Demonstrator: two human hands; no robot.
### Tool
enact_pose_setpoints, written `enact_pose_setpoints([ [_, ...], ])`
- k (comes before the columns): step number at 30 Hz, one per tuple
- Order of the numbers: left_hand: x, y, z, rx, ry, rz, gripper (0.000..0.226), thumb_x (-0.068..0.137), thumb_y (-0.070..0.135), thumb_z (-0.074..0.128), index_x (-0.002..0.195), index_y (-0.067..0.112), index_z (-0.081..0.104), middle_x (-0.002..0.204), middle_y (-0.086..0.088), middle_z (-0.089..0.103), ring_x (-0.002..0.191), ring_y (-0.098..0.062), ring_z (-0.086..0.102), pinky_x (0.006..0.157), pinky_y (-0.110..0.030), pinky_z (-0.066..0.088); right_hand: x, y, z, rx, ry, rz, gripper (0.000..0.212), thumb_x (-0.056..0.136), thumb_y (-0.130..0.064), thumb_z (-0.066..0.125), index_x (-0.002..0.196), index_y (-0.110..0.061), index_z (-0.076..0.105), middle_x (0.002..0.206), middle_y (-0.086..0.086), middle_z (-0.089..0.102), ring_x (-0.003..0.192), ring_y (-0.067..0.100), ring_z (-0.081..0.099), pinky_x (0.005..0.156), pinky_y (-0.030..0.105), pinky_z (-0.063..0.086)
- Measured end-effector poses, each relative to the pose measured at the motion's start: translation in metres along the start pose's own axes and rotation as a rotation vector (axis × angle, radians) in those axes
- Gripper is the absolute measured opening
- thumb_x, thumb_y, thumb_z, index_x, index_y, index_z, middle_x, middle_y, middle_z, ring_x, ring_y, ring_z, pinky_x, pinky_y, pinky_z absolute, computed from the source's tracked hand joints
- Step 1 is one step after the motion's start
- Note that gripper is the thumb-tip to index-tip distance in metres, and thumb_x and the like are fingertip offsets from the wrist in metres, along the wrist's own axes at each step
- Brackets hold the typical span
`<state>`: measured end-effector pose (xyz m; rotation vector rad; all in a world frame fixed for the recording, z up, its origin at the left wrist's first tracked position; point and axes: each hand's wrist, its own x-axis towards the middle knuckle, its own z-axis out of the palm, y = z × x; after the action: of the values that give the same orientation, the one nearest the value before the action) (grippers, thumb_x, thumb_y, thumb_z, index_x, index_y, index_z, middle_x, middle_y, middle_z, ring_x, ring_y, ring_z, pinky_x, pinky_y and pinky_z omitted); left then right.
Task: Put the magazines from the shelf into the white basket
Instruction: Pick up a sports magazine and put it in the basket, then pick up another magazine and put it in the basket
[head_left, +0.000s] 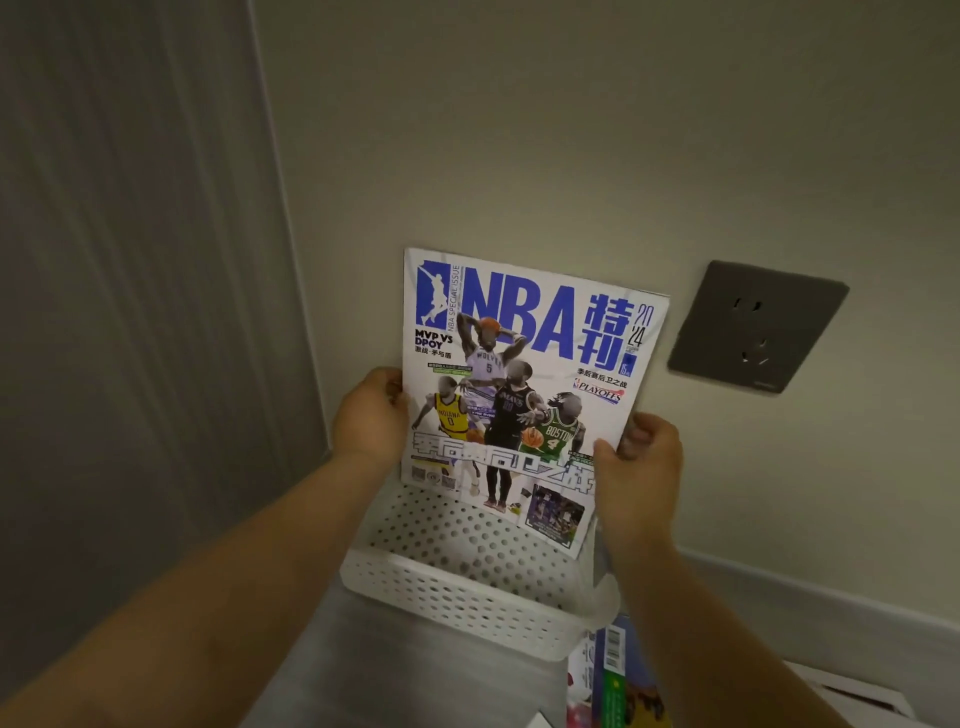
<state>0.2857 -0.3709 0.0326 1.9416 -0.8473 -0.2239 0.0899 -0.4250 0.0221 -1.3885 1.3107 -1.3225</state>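
Upright, "NBA 特刊 2024" mag (524, 384) pinched by left grip (370, 415) & right grip (638, 467), over white basket (467, 592)

The scene is dim and muddy, with flat, soft light and no hard shadows. The glossy basketball magazine cover (524, 395) is the brightest area and reads sharply. Wide-angle distortion bends the pale grey ribbed wall panel (135, 312) and stretches the forearms at the bottom edge.
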Motion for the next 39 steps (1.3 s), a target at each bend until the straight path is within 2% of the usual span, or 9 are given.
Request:
enact_pose_setpoints([
  [5,-0.012,0.008,0.012,-0.012,0.044,0.005,0.032,0.094,0.010,0.030,0.112,0.003,0.054,0.116,-0.020,0.061,0.102,-0.035,0.056,0.080,-0.033,0.042,0.008,-0.001,0.000,-0.209,-0.031,-0.072,0.017,0.089,-0.007,0.048,0.106,-0.006,0.050,0.112,0.016,0.063,0.090,0.026,0.063,0.059,0.023,0.047],
  [13,-0.012,0.005,0.002,0.005,-0.099,-0.001,0.033,0.093,0.009,0.032,0.120,0.006,0.050,0.124,-0.019,0.057,0.110,-0.036,0.054,0.092,-0.041,0.044,0.014,0.000,0.000,-0.303,0.032,-0.152,0.013,0.086,-0.015,0.055,0.095,-0.015,0.046,0.107,0.010,0.060,0.086,0.017,0.059,0.052,0.015,0.038],
  [15,-0.015,0.004,-0.005,-0.005,-0.128,0.008,0.036,0.093,0.007,0.032,0.127,0.007,0.044,0.131,-0.017,0.052,0.117,-0.034,0.050,0.098,-0.039,0.041,0.012,-0.002,-0.001,-0.235,0.033,-0.115,0.019,0.084,-0.014,0.058,0.097,-0.016,0.045,0.108,0.009,0.058,0.090,0.018,0.060,0.059,0.020,0.047],
  [19,-0.036,0.005,-0.032,0.006,-0.138,0.065,0.040,0.093,0.008,0.035,0.132,0.009,0.039,0.137,-0.015,0.046,0.122,-0.031,0.046,0.097,-0.035,0.040,0.004,-0.016,-0.017,-0.305,-0.008,-0.172,0.031,0.084,-0.011,0.057,0.113,-0.009,0.048,0.119,0.007,0.049,0.093,0.009,0.046,0.066,0.013,0.038],
  [24,-0.095,0.012,-0.074,0.099,-0.177,0.134,0.035,0.090,0.007,0.044,0.124,0.009,0.051,0.132,-0.015,0.053,0.118,-0.029,0.052,0.096,-0.028,0.040,-0.040,-0.033,-0.073,-0.383,-0.033,-0.178,0.029,0.086,-0.002,0.047,0.114,-0.005,0.052,0.126,0.015,0.047,0.110,0.026,0.050,0.085,0.024,0.036],
  [28,-0.179,0.011,-0.098,0.075,-0.285,0.152,0.029,0.088,0.006,0.049,0.116,0.007,0.058,0.123,-0.012,0.060,0.113,-0.025,0.054,0.089,-0.016,0.034,-0.091,-0.034,-0.131,-0.459,-0.210,-0.182,0.027,0.083,0.007,0.042,0.104,0.001,0.058,0.115,0.020,0.059,0.106,0.031,0.054,0.085,0.022,0.035],
  [32,-0.276,-0.006,-0.106,0.051,-0.402,0.035,0.027,0.089,0.011,0.049,0.112,0.016,0.059,0.110,0.002,0.058,0.104,-0.015,0.053,0.084,-0.020,0.042,-0.145,-0.021,-0.190,-0.540,-0.419,-0.163,0.021,0.081,0.007,0.049,0.097,0.004,0.062,0.107,0.022,0.064,0.102,0.034,0.058,0.083,0.022,0.036],
  [36,-0.359,-0.027,-0.097,0.000,-0.434,-0.163,0.024,0.084,-0.004,0.051,0.106,-0.003,0.062,0.113,-0.018,0.062,0.104,-0.023,0.057,0.079,-0.010,0.041,-0.200,0.012,-0.247,-0.675,-0.567,-0.031,0.038,0.083,-0.009,0.057,0.120,-0.008,0.050,0.126,0.014,0.054,0.114,0.028,0.050,0.093,0.026,0.035],
  [39,-0.413,-0.035,-0.091,0.066,-0.504,-0.200,0.026,0.085,0.000,0.052,0.110,-0.001,0.059,0.118,-0.017,0.061,0.107,-0.025,0.057,0.085,-0.018,0.037,-0.236,0.042,-0.289,-0.795,-0.641,-0.050,0.051,0.083,-0.020,0.059,0.130,-0.014,0.040,0.139,0.011,0.043,0.126,0.025,0.040,0.105,0.031,0.031],
])
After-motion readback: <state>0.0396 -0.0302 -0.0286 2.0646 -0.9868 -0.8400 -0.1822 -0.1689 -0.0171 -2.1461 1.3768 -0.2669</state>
